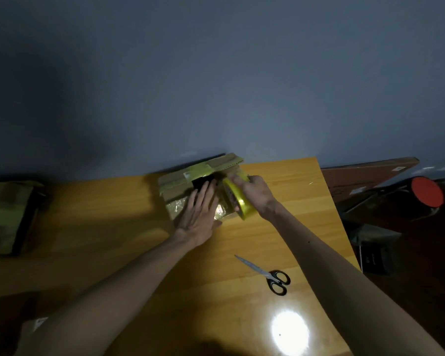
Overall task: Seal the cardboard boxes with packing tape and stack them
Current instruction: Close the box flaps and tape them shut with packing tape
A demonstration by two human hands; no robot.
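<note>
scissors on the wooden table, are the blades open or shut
Shut: the black-handled steel scissors lie flat on the yellow wooden table, blades together as one point, handle loops side by side.

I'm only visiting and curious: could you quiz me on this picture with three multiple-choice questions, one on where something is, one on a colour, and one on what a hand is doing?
1. Where do the scissors lie?
A. On the table, nearer the person than the box
B. On top of the box
C. In a hand

2. What colour is the tape roll?
A. Red
B. Yellow
C. Blue

3. What is the left hand doing?
A. Gripping the scissors
B. Making a fist
C. Lying flat on the box

Answers:
1 A: they rest on bare wood, apart from the box.
2 B: the roll held in the right hand is yellow.
3 C: its fingers are straight across the box top.
</note>
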